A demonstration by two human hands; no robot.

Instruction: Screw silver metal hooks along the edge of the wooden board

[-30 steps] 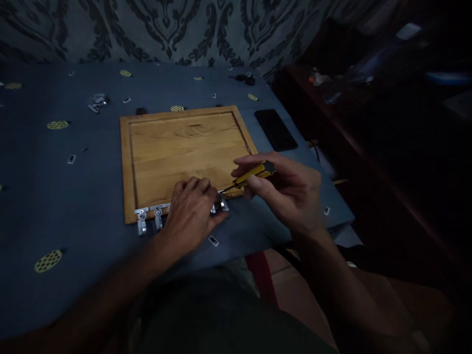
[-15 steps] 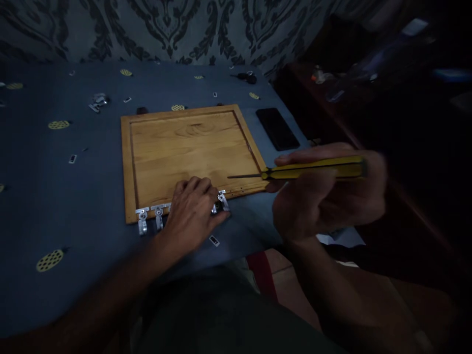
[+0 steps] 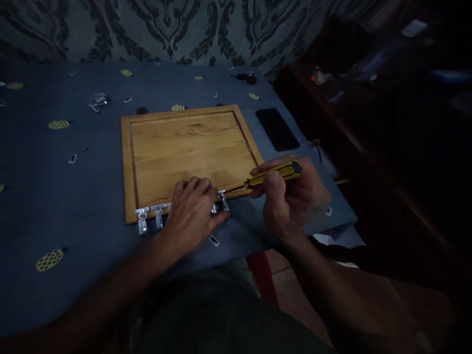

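A framed wooden panel [image 3: 188, 147] lies flat, with several metal hinges [image 3: 143, 220] in a row along its near edge. My left hand [image 3: 192, 206] rests over that edge, its fingers curled on the rightmost hinge [image 3: 222, 200] and partly hiding others. In my right hand [image 3: 295, 196] is a yellow and black screwdriver [image 3: 273, 174], its shaft pointing left. The tip is at the rightmost hinge, beside my left fingers; whether it sits in a screw is too small to tell.
A black phone [image 3: 277, 129] lies right of the panel on the blue patterned cloth [image 3: 92, 196]. Loose metal hinges [image 3: 99, 102] sit at the back left, and a dark tool [image 3: 246, 77] at the back. Dark red furniture [image 3: 342, 123] stands on the right.
My right hand has moved left and slightly down with the screwdriver, bringing its tip from above the panel to the rightmost hinge. My left hand has stayed in place.
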